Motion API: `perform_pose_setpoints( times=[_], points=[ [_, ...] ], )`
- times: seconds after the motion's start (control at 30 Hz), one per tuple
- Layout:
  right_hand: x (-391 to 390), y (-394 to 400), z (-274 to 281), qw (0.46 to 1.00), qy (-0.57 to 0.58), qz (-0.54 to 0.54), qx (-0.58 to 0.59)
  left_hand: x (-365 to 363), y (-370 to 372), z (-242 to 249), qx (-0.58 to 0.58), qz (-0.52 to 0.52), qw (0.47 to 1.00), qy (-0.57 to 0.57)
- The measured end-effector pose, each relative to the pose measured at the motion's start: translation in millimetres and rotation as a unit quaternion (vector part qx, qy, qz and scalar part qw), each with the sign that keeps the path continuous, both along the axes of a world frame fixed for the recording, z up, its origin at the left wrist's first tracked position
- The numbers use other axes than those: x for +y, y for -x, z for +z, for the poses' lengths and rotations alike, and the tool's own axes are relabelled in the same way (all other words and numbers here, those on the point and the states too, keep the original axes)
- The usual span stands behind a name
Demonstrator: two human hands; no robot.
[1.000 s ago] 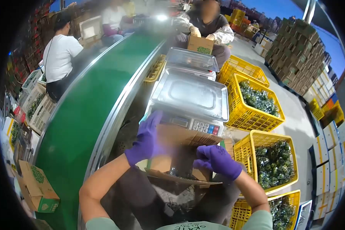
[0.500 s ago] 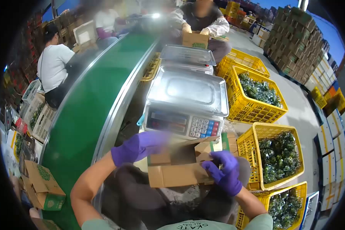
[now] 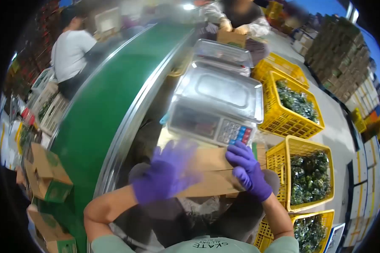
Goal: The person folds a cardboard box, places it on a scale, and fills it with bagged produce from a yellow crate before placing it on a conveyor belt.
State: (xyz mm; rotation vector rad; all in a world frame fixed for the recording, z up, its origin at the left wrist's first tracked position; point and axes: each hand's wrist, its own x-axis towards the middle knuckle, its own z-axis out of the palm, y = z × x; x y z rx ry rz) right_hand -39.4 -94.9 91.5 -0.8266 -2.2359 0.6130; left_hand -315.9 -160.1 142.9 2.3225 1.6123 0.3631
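A brown cardboard box (image 3: 213, 170) lies across my lap, its top flaps folded down flat. My left hand (image 3: 164, 173), in a purple glove and smeared by motion, is over the box's left end with its fingers spread. The purple-gloved right hand (image 3: 250, 170) rests on the box's right end, fingers over the cardboard. Just beyond the box stands a scale (image 3: 194, 122) with a keypad and a metal tray (image 3: 221, 90). A second scale tray (image 3: 223, 52) is behind it.
A green conveyor belt (image 3: 101, 101) runs along the left, with open cartons (image 3: 48, 173) beside it. Yellow crates (image 3: 288, 168) of wrapped greens line the right. One person (image 3: 69, 55) sits across the belt; another person's hands (image 3: 234, 28) are on a carton ahead.
The box flaps, raised before, now lie flat. My left hand has moved down and right onto the box, and the right hand has moved up slightly. The whole view has shifted.
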Motion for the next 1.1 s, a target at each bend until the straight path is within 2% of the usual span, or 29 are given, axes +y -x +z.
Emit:
perform_pose_setpoints(
  times=[0.07,0.1,0.13,0.2,0.23,0.27,0.33,0.43,0.47,0.5,0.53,0.6,0.63,0.67,0.73,0.83,0.87,0.93,0.97,1.0,1.03,1.07,1.1],
  points=[
    [-8.6,9.3,-4.0,0.998,0.05,0.019,0.023,9.3,-4.1,-46.9,0.005,0.024,0.997,-0.071],
    [-22.3,11.0,-8.2,0.996,0.061,-0.051,0.042,8.7,-3.6,-41.1,-0.02,0.06,0.995,-0.08],
    [-38.1,12.3,-14.1,0.988,0.071,-0.12,0.061,12.0,-2.0,-39.6,-0.044,0.106,0.993,-0.033],
    [-84.1,20.1,-34.3,0.946,0.117,-0.233,0.19,30.7,7.0,-77.4,-0.253,0.034,0.967,0.005],
    [-102.4,31.9,-31.8,0.928,0.113,-0.273,0.225,33.2,7.6,-59.6,-0.285,0.005,0.955,0.083],
    [-116.3,40.0,-29.9,0.906,0.107,-0.317,0.261,38.6,5.6,-51.4,-0.292,-0.023,0.949,0.113],
    [-128.7,23.5,-50.0,0.863,0.245,-0.347,0.272,48.0,0.1,-42.1,-0.295,-0.048,0.943,0.143],
    [-145.5,14.8,-87.7,0.846,0.3,-0.289,0.332,58.9,-11.4,-43.9,-0.292,-0.123,0.934,0.164],
    [-150.3,14.2,-99.3,0.834,0.328,-0.245,0.371,58.9,-12.8,-39.6,-0.29,-0.13,0.934,0.164],
    [-153.6,16.6,-108.8,0.789,0.364,-0.219,0.443,57.4,-12.6,-31.9,-0.284,-0.131,0.931,0.187],
    [-156.1,17.0,-115.5,0.791,0.361,-0.221,0.442,55.7,-12.0,-27.7,-0.281,-0.129,0.927,0.21],
    [-158.0,14.4,-123.4,0.775,0.364,-0.192,0.479,55.8,-10.7,-40.1,-0.283,-0.142,0.934,0.166],
    [-158.1,1.4,-145.7,0.781,0.36,-0.194,0.473,55.5,-10.6,-47.6,-0.28,-0.151,0.94,0.126],
    [-157.1,-19.2,-178.2,0.807,0.367,-0.197,0.418,52.7,-10.6,-47.4,-0.287,-0.153,0.938,0.121],
    [-159.0,-34.1,-200.4,0.834,0.37,-0.202,0.357,43.5,-8.5,-42.8,-0.271,-0.142,0.945,0.114],
    [-152.8,-27.9,-190.0,0.813,0.366,-0.167,0.421,34.8,3.5,-27.1,-0.281,-0.113,0.946,0.117],
    [-150.9,-13.0,-159.9,0.801,0.391,-0.149,0.427,34.5,12.1,-21.1,-0.282,-0.11,0.947,0.11],
    [-127.1,17.8,-113.6,0.791,0.413,-0.118,0.436,37.3,38.1,-1.9,-0.279,-0.107,0.953,0.055],
    [-109.8,34.6,-94.3,0.824,0.414,-0.085,0.376,32.7,55.7,20.1,-0.267,-0.068,0.961,0.033],
    [-89.1,60.2,-75.5,0.829,0.424,-0.053,0.361,30.6,72.2,37.8,-0.273,-0.03,0.959,-0.066],
    [-68.4,85.9,-56.6,0.833,0.433,-0.022,0.345,25.6,87.9,56.0,-0.304,-0.016,0.926,-0.222],
    [-47.6,111.7,-37.7,0.835,0.44,0.01,0.329,8.0,101.3,85.6,-0.245,0.047,0.918,-0.309],
    [-20.6,142.8,-29.3,0.832,0.429,0.054,0.348,5.9,112.3,95.8,-0.235,0.083,0.89,-0.383]
  ],
)
